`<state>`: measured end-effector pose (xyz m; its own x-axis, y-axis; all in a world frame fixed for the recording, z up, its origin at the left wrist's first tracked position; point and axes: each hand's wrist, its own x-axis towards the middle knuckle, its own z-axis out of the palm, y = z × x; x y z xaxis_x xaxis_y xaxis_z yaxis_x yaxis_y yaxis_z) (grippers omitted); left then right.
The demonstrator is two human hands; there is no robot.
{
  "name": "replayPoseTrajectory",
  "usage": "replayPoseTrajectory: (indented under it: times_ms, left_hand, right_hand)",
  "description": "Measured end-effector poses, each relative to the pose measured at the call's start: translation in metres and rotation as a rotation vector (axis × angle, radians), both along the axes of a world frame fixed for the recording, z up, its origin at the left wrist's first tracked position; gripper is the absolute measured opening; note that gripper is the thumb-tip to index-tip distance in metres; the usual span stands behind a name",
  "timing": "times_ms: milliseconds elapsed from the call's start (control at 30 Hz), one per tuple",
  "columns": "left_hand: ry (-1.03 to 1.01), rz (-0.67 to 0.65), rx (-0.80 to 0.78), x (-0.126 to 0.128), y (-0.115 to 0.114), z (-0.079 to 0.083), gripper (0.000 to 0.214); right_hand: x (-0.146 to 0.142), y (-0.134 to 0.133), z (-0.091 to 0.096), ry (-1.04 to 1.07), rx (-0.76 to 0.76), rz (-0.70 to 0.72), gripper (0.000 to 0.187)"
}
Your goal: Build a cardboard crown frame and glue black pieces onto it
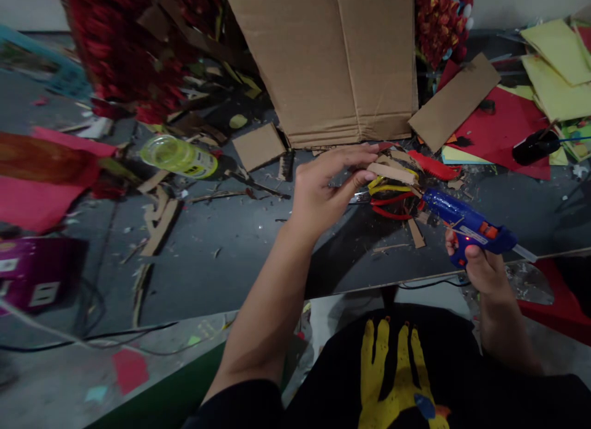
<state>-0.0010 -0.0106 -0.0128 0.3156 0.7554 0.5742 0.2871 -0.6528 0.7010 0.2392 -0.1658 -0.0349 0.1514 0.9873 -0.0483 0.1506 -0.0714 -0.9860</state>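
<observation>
My left hand (330, 180) pinches a small strip of cardboard (392, 172) between thumb and fingers, above the table. Wrapped around its handle, my right hand (482, 266) holds a blue glue gun (466, 216) with a lit red light. The gun's nozzle points left and is close to the strip's right end; whether they touch I cannot tell. Under and behind the strip lie red-handled scissors (392, 207) and another red handle (434, 165), with yellow handle parts between them. A clear glue stick pokes out of the gun's rear.
A large cardboard panel (323, 66) stands at the back. To the left are a yellow-labelled bottle (180, 157), cardboard scraps (161, 226) and a purple box (37, 272) with a cable. On the right lie red paper (498, 133), yellow sheets (554, 84) and a black bottle (535, 147).
</observation>
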Motion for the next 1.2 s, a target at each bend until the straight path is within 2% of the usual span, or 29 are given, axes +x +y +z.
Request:
replayPoseTrajectory:
  times_ms: [367, 467, 700, 800, 967, 1067, 1133, 1200]
  left_hand:
    - [-0.031, -0.011, 0.01, 0.0, 0.001, -0.001, 0.02]
    - [-0.036, -0.011, -0.006, 0.0, 0.001, -0.001, 0.02]
    - [-0.017, 0.025, -0.051, 0.0, 0.0, 0.0, 0.022]
    - [-0.02, 0.024, -0.033, 0.001, 0.001, 0.0, 0.022]
    - [0.0, 0.016, -0.018, 0.001, 0.002, 0.001, 0.022]
    - [-0.008, 0.026, -0.03, 0.001, 0.002, 0.001, 0.023]
    - [-0.023, 0.025, -0.034, 0.002, 0.003, 0.001, 0.023]
    - [-0.03, 0.024, -0.039, 0.002, 0.004, 0.002, 0.022]
  right_hand:
    - [0.004, -0.001, -0.004, -0.07, 0.008, 0.008, 0.041]
    - [0.006, 0.0, -0.003, -0.097, -0.031, 0.011, 0.042]
    - [0.012, 0.006, 0.009, -0.243, -0.098, -0.028, 0.041]
    - [0.017, 0.013, 0.018, -0.264, -0.056, -0.134, 0.041]
    - [0.036, 0.053, 0.043, -0.381, 0.201, -0.267, 0.05]
    - [0.046, 0.093, 0.058, -0.777, 0.202, -0.283, 0.051]
    - [0.05, 0.122, 0.06, -0.928, 0.14, -0.267, 0.051]
    - [0.053, 0.15, 0.054, -1.005, 0.078, -0.22, 0.05]
